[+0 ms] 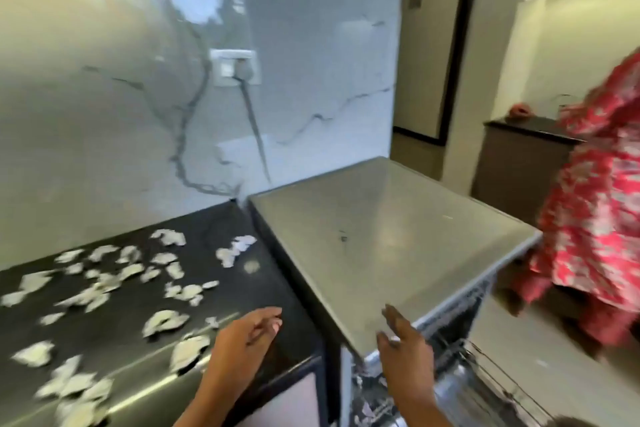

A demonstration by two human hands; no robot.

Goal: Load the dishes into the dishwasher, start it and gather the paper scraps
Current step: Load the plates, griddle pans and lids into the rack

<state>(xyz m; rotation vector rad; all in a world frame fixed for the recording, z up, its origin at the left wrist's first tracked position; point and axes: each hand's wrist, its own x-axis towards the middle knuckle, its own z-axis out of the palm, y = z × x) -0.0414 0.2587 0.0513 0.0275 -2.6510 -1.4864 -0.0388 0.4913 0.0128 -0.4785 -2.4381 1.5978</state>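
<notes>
Right hand (403,354): fingers spread, empty, at the near corner of the dishwasher (388,239) top.
Left hand (242,340): loosely curled, holding nothing, over the counter (221,298) edge.
Rack (485,378): pulled out below the right hand; contents too blurred to tell.
Scraps (104,284): scattered across the dark counter, left of the dishwasher; likely light, limp, easily blown, best swept together and pinched from the edges.
Person in red (595,218): far right.

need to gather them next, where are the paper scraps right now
In the head view the paper scraps lie scattered over the black countertop at lower left, left of the dishwasher, just beyond the left hand.
</notes>
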